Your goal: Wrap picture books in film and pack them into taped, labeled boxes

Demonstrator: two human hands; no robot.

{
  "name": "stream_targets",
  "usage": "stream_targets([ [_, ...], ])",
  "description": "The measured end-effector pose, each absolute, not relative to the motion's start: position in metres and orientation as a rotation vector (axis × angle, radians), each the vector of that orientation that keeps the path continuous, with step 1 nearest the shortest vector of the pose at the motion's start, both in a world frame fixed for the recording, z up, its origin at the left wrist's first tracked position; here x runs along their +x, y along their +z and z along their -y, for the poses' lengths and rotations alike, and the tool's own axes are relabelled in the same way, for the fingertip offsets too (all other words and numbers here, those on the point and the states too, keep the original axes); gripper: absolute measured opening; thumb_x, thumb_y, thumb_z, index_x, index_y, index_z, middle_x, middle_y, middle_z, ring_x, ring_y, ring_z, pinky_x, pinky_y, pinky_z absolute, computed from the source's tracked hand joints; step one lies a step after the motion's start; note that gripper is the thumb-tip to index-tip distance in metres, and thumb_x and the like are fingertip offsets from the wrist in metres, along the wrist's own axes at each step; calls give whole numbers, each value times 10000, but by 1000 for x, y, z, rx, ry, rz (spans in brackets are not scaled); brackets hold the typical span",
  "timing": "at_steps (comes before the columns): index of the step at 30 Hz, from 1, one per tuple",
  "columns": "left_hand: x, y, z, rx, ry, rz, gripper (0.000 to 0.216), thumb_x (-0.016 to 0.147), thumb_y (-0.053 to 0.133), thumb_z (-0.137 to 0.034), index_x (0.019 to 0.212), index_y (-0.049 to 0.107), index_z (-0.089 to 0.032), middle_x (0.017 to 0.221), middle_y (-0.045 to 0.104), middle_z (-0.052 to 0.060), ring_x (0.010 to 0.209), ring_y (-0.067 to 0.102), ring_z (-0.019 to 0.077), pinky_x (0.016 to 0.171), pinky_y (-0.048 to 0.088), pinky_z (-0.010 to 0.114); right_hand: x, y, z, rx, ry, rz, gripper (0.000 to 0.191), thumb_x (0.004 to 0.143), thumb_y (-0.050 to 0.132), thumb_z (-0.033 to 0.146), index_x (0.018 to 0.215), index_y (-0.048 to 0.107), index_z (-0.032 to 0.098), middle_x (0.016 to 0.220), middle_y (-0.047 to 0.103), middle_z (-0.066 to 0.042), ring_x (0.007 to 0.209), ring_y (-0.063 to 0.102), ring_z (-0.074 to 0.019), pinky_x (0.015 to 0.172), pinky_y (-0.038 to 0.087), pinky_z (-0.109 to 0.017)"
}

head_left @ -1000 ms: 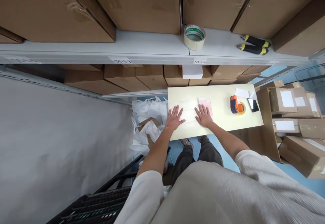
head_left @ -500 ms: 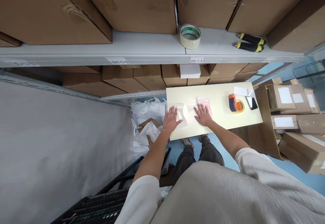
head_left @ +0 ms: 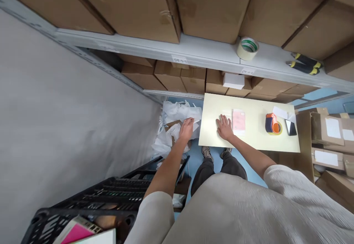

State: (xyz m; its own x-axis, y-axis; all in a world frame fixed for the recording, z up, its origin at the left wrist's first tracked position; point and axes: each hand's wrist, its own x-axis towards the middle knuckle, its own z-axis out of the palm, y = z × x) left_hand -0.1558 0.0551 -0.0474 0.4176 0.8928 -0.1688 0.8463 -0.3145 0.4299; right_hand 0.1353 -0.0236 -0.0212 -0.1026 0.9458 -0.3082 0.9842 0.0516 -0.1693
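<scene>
My left hand (head_left: 187,129) is off the table's left end, above a heap of white scrap. Its fingers are closed on a thin white sheet (head_left: 195,120), which partly blends with the scrap behind it. Flat on the cream tabletop (head_left: 251,105), my right hand (head_left: 225,127) has its fingers spread. Just to the right of it lies a pink flat packet (head_left: 238,122), apart from the fingertips.
Farther right on the table are an orange and dark blue tape dispenser (head_left: 271,123), a yellow tape roll (head_left: 279,129) and a phone (head_left: 290,127). White scrap (head_left: 163,140) fills the floor left of it. A black crate (head_left: 110,192) stands lower left; a shelf (head_left: 204,54) with cartons runs above.
My left hand has left the tabletop with the thin sheet and moved over the scrap heap. My right hand has come off the pink packet. The view has swung left.
</scene>
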Motion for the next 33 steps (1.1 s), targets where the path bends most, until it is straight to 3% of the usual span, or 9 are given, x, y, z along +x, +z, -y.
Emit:
stream_targets([
  [9, -274, -22, -46, 2139, 173, -1759, 554, 1034, 338, -135, 1527, 590, -145, 1515, 615, 159, 1434, 511, 310, 1233, 447, 460, 88, -20, 7, 1848, -511, -2259, 647, 996, 462, 273, 1630, 467, 139, 1817, 168, -205, 1676, 124, -407, 1302, 131, -621],
  [21, -331, -5, -17, 1989, 210, -1985, 623, 970, 350, -48, 1542, 573, -151, 1547, 597, 194, 1464, 518, 353, 1182, 513, 526, 26, -4, -22, 1709, -492, -2369, 628, 1011, 463, 276, 1626, 473, 150, 1810, 192, -195, 1654, 177, -392, 1295, 151, -581],
  [33, -335, -17, -14, 1955, 301, -1912, 581, 944, 457, -106, 1509, 576, -171, 1565, 572, 182, 1499, 498, 342, 1262, 427, 510, 31, 7, -26, 1744, -520, -2347, 637, 995, 491, 264, 1620, 476, 142, 1801, 215, -206, 1640, 201, -399, 1284, 179, -588],
])
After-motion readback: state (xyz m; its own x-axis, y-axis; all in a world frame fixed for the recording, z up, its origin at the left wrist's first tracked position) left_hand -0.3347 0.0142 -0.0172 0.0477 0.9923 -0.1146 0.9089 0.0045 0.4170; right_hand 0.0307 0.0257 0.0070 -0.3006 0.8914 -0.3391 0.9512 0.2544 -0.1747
